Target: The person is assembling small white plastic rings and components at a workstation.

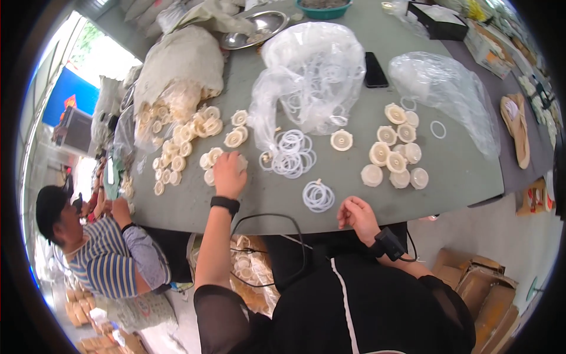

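My left hand (230,175) is closed on a cream plastic cap (243,163) at the table's left middle, its fingers partly hiding it. Beside that hand lie a few more round cream caps (207,160). Close to the table's front edge, my right hand (358,217) is held with curled fingers; what it holds, if anything, is hidden. A small pile of clear rubber rings (318,196) lies just left of it, and a larger pile of rings (290,154) spreads farther back. One cap (341,140) lies alone, and a cluster of caps (387,154) sits to the right.
A clear bag of rings (318,71) stands at the table's middle. Caps spill from a whitish sack (180,62) at the left. Another plastic bag (442,88), a black phone (375,69) and a metal bowl (236,40) lie farther back. A person in stripes (106,259) sits at the left.
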Demonstrator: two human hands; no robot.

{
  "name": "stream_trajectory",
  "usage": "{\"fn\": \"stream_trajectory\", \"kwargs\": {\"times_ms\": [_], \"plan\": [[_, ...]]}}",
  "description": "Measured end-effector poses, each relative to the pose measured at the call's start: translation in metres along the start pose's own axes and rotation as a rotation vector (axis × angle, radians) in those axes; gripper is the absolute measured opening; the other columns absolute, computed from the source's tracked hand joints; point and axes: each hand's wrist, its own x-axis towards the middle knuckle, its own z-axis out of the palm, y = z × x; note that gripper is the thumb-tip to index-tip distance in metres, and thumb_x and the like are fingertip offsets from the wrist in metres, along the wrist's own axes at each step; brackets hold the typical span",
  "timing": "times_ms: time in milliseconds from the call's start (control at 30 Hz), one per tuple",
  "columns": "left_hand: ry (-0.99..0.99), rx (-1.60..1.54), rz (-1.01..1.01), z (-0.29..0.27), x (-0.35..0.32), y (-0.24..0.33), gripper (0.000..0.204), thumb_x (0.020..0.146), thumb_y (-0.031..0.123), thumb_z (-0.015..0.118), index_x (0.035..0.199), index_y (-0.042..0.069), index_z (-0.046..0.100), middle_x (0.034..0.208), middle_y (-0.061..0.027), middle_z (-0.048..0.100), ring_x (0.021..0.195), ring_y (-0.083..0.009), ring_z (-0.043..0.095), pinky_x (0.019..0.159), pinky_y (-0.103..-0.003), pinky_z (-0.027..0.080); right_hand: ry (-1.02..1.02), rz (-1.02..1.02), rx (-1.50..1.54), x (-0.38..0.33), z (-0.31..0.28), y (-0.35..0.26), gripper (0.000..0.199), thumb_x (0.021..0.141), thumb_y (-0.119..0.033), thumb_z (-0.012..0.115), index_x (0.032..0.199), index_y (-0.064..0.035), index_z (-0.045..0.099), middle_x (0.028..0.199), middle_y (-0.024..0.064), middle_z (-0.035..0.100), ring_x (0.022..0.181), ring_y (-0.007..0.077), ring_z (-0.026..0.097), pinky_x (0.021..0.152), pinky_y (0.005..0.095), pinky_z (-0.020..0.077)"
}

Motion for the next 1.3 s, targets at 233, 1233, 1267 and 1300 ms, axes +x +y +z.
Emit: {"fn": "stream_trajectory", "kwargs": {"times_ms": [233,1233,1267,1300], "plan": [[-0.140,-0.614,0.366,-0.032,-0.050,0.123,0.042,0.059,0.006,0.065,0.099,0.003,0.052,0.097,-0.0141,0.051,0.092,-0.0305,0.049,0.081,-0.035,0.040,-0.057,0.049,-0.124,-0.004,0.027,-0.010,0.033,0.087,-0.022,0.046,0.114,-0.0031,0.045,0.084,0.0048,0.057,0.062,0.0094,0.056,0.058,0.0230,0.0472],[-0.115,-0.994,-0.005,0.021,-0.059,0.135,0.007,0.072,0.003,0.060,0.078,0.002,0.056,0.072,-0.0040,0.052,0.059,-0.0103,0.048,0.054,-0.022,0.039,0.133,-0.127,-0.004,0.002,-0.002,-0.010,0.030,0.089,-0.025,0.042,0.110,-0.0030,0.047,0.090,0.0060,0.059,0.071,0.0118,0.058,0.059,0.0235,0.0461],[-0.109,-0.979,-0.019,0.017,-0.061,0.133,0.007,0.072,0.003,0.060,0.078,0.002,0.056,0.072,-0.0040,0.052,0.059,-0.0103,0.048,0.054,-0.022,0.039,0.122,-0.125,-0.029,0.003,0.001,-0.009,0.031,0.089,-0.025,0.042,0.111,-0.0033,0.046,0.091,0.0061,0.058,0.072,0.0125,0.058,0.061,0.0239,0.0463],[-0.072,-1.008,-0.030,0.014,-0.063,0.136,0.006,0.073,0.002,0.059,0.078,0.002,0.056,0.073,-0.0039,0.052,0.059,-0.0100,0.048,0.054,-0.022,0.039,0.114,-0.119,-0.031,0.003,0.003,-0.009,0.031,0.089,-0.025,0.042,0.111,-0.0033,0.046,0.091,0.0061,0.058,0.072,0.0125,0.058,0.061,0.0239,0.0463]]}}
